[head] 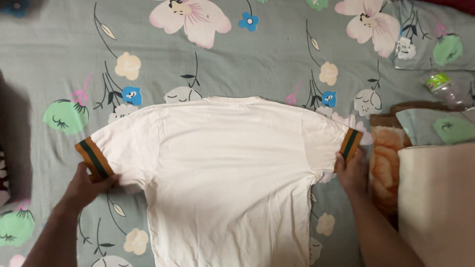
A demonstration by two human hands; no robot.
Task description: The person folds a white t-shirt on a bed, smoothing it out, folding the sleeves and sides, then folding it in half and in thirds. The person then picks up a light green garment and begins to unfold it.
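Note:
A white T-shirt (230, 173) lies flat, back side up, on a grey floral bedsheet (257, 59), collar pointing away from me. Both sleeves end in orange and dark green striped cuffs. My left hand (88, 187) grips the left sleeve at its striped cuff (94, 159). My right hand (352, 172) pinches the right sleeve by its cuff (350, 142). The shirt's hem runs out of view at the bottom edge.
A stack of folded cloth and pillows (435, 198) sits at the right, with an orange patterned piece (385, 163) beside my right hand. A clear plastic bottle (448, 89) lies at the far right. A dark shadow falls over the left edge.

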